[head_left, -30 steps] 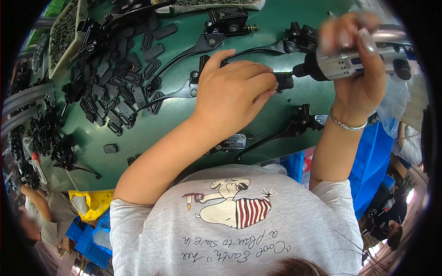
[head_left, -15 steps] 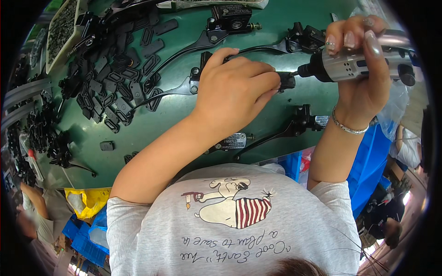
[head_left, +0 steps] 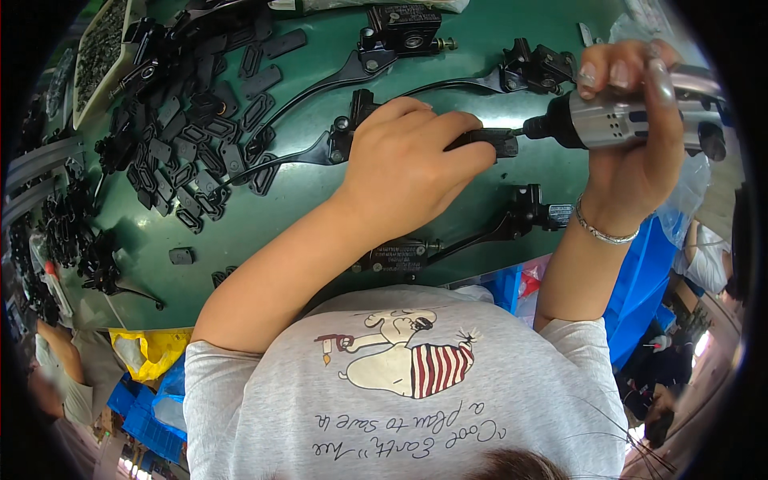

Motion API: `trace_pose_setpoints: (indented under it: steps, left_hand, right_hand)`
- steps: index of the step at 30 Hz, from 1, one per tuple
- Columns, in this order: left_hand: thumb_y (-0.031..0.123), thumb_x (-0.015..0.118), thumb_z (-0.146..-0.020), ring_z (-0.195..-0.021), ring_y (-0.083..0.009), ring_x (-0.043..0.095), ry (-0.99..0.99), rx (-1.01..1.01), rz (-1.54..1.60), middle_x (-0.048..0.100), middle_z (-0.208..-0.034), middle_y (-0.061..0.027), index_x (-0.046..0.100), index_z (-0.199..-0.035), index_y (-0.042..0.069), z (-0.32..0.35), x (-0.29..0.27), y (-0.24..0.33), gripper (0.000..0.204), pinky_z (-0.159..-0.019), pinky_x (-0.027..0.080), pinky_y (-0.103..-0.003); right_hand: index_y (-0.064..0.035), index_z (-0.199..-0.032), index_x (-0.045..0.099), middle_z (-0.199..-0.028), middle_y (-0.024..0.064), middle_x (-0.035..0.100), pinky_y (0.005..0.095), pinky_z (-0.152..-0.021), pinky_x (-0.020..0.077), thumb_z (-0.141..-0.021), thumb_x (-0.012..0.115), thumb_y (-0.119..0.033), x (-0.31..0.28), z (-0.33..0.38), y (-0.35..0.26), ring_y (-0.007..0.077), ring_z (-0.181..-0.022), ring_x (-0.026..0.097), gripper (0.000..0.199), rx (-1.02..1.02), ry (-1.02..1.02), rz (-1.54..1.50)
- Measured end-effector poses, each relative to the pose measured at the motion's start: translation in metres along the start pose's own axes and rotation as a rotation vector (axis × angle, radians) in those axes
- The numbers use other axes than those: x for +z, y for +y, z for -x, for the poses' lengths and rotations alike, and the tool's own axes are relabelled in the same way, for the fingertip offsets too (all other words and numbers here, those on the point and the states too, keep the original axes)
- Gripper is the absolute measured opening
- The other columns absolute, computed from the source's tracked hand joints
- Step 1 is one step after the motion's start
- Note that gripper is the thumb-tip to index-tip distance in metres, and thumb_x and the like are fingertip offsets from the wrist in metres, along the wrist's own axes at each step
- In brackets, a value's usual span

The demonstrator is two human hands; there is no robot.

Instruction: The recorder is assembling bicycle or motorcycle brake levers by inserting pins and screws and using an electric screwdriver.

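Note:
My left hand (head_left: 408, 164) is closed around a black brake lever assembly (head_left: 342, 128), whose thin curved lever reaches left over the table. Its fingers cover most of the body; a black block-shaped end (head_left: 502, 144) sticks out to the right of them. My right hand (head_left: 644, 120) grips a silver power screwdriver (head_left: 604, 124) with a black nose, held level and pointing left. The thin bit meets the upper edge of that black end; whether it sits in a screw is too small to tell.
More brake lever assemblies (head_left: 400, 36) lie around my hands on the green table (head_left: 320, 216). A pile of black plates and ring-shaped gaskets (head_left: 192, 152) spreads at the left. Beyond it stands a white tray of small dark parts (head_left: 104, 64). Blue bins (head_left: 640, 264) sit below the right edge.
My right hand and the screwdriver have shifted slightly right. My left fingers have moved on the assembly, and its black end now sits a little further right.

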State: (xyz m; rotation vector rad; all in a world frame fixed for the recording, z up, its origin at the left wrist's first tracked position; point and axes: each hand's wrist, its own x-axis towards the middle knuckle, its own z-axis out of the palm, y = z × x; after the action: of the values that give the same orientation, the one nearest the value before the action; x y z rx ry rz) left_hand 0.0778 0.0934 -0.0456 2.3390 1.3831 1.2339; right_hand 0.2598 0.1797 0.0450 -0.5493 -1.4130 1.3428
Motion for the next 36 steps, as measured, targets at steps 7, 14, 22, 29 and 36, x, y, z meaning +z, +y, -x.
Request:
trace_pose_setpoints:
  steps: [7,14,22,29,36]
  left_hand:
    - [0.018,0.069,-0.072,-0.073,-0.0219,0.064,0.091,0.029,-0.011,0.070,-0.094,-0.0026,0.065,-0.079,0.020,0.005,0.010,-0.002,0.008,-0.079,0.052,-0.035]
    - [0.017,0.077,-0.074,-0.069,-0.0172,0.064,0.065,0.060,-0.016,0.072,-0.095,-0.0012,0.067,-0.077,0.015,0.001,0.007,-0.001,0.011,-0.076,0.054,-0.035]
    - [0.016,0.069,-0.072,-0.071,-0.0208,0.065,0.070,0.046,0.015,0.070,-0.093,-0.0008,0.066,-0.077,0.018,0.002,0.006,0.001,0.006,-0.079,0.052,-0.035]
    - [0.017,0.076,-0.078,-0.073,-0.0177,0.066,0.010,0.026,0.011,0.073,-0.097,0.0002,0.068,-0.078,0.014,-0.001,0.001,0.003,0.008,-0.079,0.052,-0.036]
    - [0.021,0.076,-0.078,-0.077,-0.0187,0.068,-0.047,-0.029,0.097,0.073,-0.093,0.0018,0.070,-0.086,0.015,-0.008,-0.006,0.003,0.011,-0.083,0.051,-0.036]
  right_hand:
    - [-0.0058,-0.107,0.056,-0.080,0.0027,0.047,0.0313,-0.071,0.0362,-0.096,0.053,-0.021,-0.014,-0.003,0.011,0.0170,-0.073,0.045,0.019,-0.065,-0.162,-0.071]
    - [-0.0068,-0.108,0.056,-0.080,0.0018,0.047,0.0315,-0.071,0.0373,-0.097,0.051,-0.022,-0.011,0.002,0.009,0.0162,-0.071,0.045,0.019,0.002,-0.145,-0.039]
    - [-0.0050,-0.114,0.055,-0.087,0.0089,0.056,0.0341,-0.077,0.0438,-0.098,0.049,-0.022,-0.003,-0.003,-0.001,0.0244,-0.083,0.056,0.025,-0.053,-0.211,0.012]
    - [-0.0049,-0.117,0.056,-0.086,0.0090,0.054,0.0327,-0.075,0.0425,-0.099,0.049,-0.025,0.017,-0.012,-0.016,0.0257,-0.082,0.053,0.028,-0.142,0.096,0.162]
    - [-0.0050,-0.118,0.056,-0.085,0.0082,0.054,0.0308,-0.073,0.0410,-0.098,0.051,-0.026,0.019,0.010,-0.026,0.0244,-0.080,0.051,0.030,-0.041,-0.051,-0.219]
